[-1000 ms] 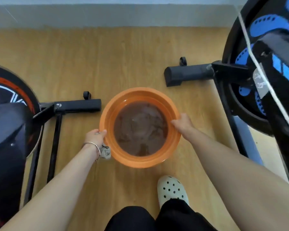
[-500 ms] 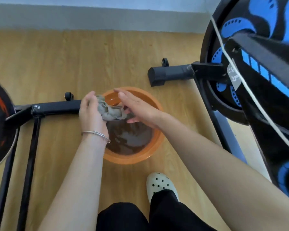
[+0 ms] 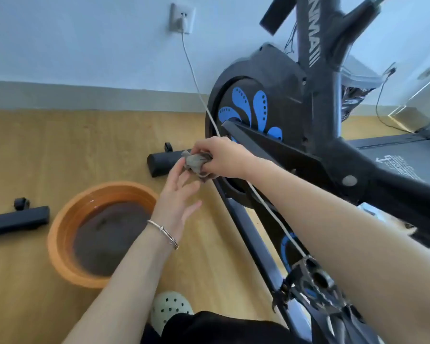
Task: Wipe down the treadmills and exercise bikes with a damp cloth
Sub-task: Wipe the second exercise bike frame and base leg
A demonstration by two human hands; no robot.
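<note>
Cloth (image 3: 196, 163): small, grey, damp-looking, bunched into a tight wad with creased folds and one corner poking out to the left. It is held in the air just in front of the flywheel cover (image 3: 258, 109) of the exercise bike (image 3: 283, 78), above that bike's floor bar (image 3: 159, 163) and up and to the right of the orange basin (image 3: 57, 244), which stands on the wooden floor holding dark, murky water. Bike is black with blue petal marks on the flywheel cover. White lettering (image 3: 311, 49) runs down the upright; only "NMA" reads clearly, the rest cut off or blurred. Treadmill (image 3: 412, 150) lies far right; its printed label (image 3: 392, 165) with an arrow is too blurred to read. Right hand (image 3: 222, 157): arm reaches in from the right, fingers curled tight round the wad, gripping it. Left hand (image 3: 179, 192): palm turned up and rightward, fingers straight and spread, fingertips touching the cloth's underside; silver bracelet (image 3: 163, 233) on the wrist. A white cable (image 3: 196, 83) runs from the wall socket (image 3: 181, 19) down past the right forearm.
</note>
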